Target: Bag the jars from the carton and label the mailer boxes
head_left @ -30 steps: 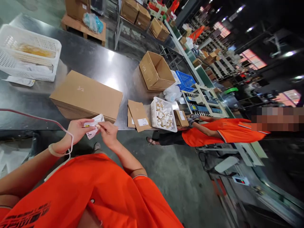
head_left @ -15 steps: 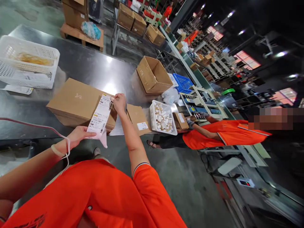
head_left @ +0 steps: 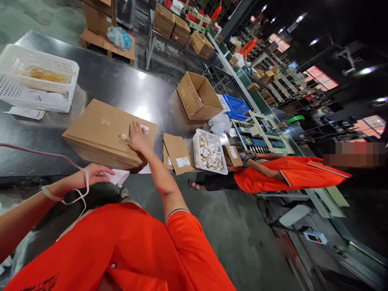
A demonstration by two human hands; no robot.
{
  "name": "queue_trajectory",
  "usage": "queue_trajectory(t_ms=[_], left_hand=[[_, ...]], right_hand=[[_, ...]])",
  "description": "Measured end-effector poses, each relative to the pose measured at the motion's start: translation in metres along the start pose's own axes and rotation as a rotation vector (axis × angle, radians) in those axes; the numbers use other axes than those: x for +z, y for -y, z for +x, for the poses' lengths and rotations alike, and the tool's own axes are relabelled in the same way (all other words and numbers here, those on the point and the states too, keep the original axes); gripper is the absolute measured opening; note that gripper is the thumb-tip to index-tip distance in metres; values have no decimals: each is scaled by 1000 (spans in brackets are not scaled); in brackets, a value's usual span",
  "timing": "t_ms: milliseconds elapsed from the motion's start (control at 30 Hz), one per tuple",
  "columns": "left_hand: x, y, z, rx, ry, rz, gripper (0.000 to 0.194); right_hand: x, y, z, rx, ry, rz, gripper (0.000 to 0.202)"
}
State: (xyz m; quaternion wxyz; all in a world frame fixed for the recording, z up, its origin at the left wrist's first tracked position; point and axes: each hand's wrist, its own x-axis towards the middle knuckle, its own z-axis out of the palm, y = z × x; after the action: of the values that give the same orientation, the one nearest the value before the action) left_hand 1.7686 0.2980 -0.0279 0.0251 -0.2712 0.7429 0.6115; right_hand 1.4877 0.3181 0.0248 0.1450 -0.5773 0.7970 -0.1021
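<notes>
A stack of flat brown cardboard sheets [head_left: 106, 131] lies on the metal table in front of me. My right hand [head_left: 138, 138] rests on its top sheet with the fingers stretched out. Just past those fingers shows part of a white printed label [head_left: 144, 129], the rest covered by the hand. Low at the table's near edge, my left hand [head_left: 99, 174] pinches a pale strip of label paper [head_left: 120, 177], which hangs beside the stack. A pale band [head_left: 51, 194] circles the left wrist, and a thin cord crosses near it.
White baskets stand left [head_left: 39, 99] and right [head_left: 210, 151], the right one full of small white-and-tan pieces. Labelled cardboard pieces [head_left: 178, 151] lie beside the stack. Behind are an open carton [head_left: 198, 99] and a blue crate [head_left: 236, 107]. A gloved co-worker [head_left: 269, 173] stands at the right.
The long printed label strip no longer spans both hands. My right hand has moved left onto the cardboard, over a label there. My left hand has drawn slightly down and left with the paper.
</notes>
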Motion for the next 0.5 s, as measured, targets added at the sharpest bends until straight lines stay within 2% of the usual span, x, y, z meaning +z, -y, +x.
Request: queue_trajectory(t_ms=[67,133,167,233,300,367,433,500], left_hand=[[-5,-16,5,24,-49,-17,88],[-8,-29,11,19,-162,37,102],[-9,-35,14,0,-233,129,103],[-8,-44,18,-57,-318,387,91],[-7,-51,21,-112,-299,601,84],[-7,-53,24,-139,-254,688,84],[-10,-51,26,-129,-250,679,86],[-12,-43,28,-75,-266,600,88]], right_hand=[[-12,-21,-7,177,-98,3,63],[-23,-46,-24,351,-256,19,56],[-26,-55,-35,405,-296,36,51],[-23,-67,-60,438,-275,94,38],[-11,-67,-78,419,-227,166,25],[3,-62,-82,428,-271,254,13],[14,-58,-76,478,-373,397,11],[19,-61,-65,499,-452,615,20]])
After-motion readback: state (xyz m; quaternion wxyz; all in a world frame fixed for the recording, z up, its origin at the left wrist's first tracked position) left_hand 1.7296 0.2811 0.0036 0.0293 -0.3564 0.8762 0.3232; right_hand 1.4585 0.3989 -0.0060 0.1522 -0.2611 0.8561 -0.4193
